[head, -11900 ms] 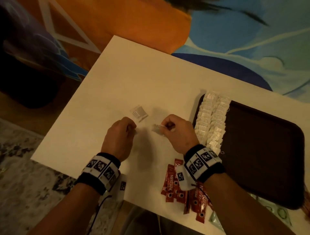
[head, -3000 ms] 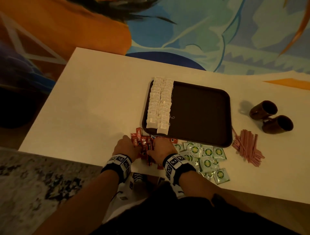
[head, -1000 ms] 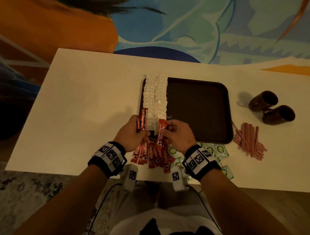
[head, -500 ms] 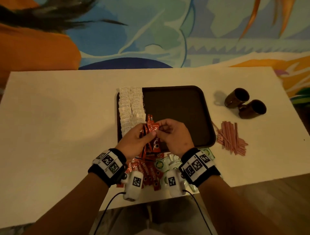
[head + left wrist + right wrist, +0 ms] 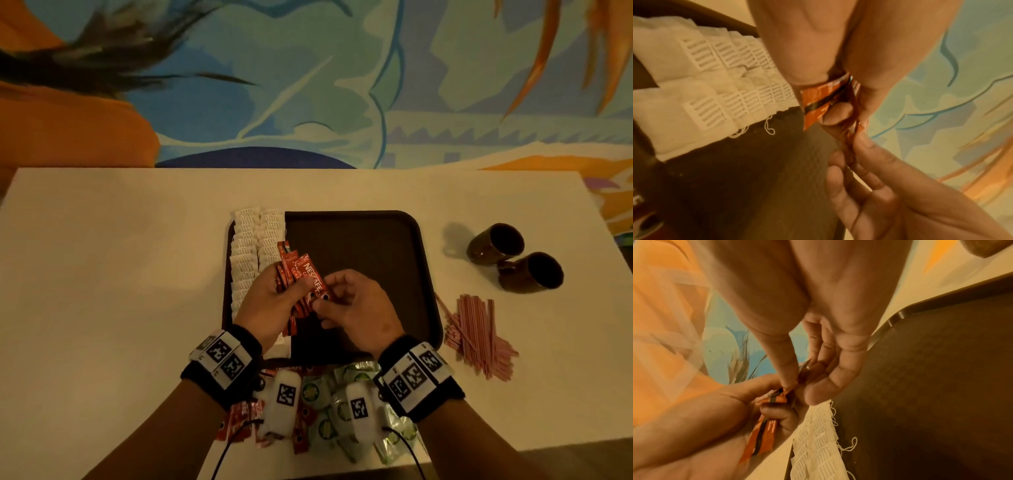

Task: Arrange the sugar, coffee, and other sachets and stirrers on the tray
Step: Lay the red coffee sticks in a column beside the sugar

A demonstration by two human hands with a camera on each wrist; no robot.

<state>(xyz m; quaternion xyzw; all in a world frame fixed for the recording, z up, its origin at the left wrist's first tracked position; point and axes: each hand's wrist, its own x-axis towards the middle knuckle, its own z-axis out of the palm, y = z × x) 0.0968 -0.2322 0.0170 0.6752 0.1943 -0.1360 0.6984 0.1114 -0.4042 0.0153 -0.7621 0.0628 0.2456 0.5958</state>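
A dark brown tray lies on the white table, with two rows of white sachets along its left side. Above the tray my left hand grips a fanned bundle of red coffee sticks. My right hand pinches the lower end of one stick in that bundle. The left wrist view has the red sticks held beside the white sachets. In the right wrist view my thumb and finger close on the sticks. More red sticks and green sachets lie at the table's near edge.
Two dark brown mugs lie on their sides right of the tray. A loose pile of pink stirrers sits at the tray's lower right. The white table stretches bare to the left. A painted mural fills the background.
Both hands have lifted the red coffee sticks a little further over the tray, and the bundle is fanned out wider. The head view has shifted closer.
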